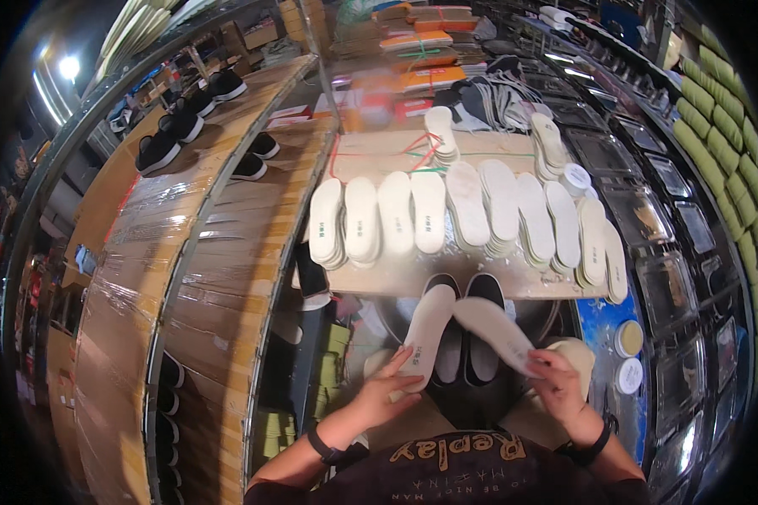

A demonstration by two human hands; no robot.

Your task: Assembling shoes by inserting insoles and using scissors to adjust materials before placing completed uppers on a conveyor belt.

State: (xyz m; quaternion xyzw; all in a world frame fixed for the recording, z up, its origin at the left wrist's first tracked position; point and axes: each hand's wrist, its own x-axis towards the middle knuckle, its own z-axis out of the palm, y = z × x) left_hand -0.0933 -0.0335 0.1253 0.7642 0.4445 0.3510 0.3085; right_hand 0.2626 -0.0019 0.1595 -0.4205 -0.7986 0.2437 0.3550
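My left hand grips the heel end of a cream insole, its toe end pointing away from me. A second insole slants from the middle toward my right hand, which pinches its heel end. The two toe ends nearly meet. Below and behind the insoles rests a pair of black shoes with grey insides, side by side near my lap. Just beyond, several stacks of cream insoles stand in a row along a work board.
Black shoes sit on a plastic-wrapped rack at the left. Two round tins stand on a blue surface at the right. Dark trays line the right side, with green rolls beyond. Orange bundles lie at the back.
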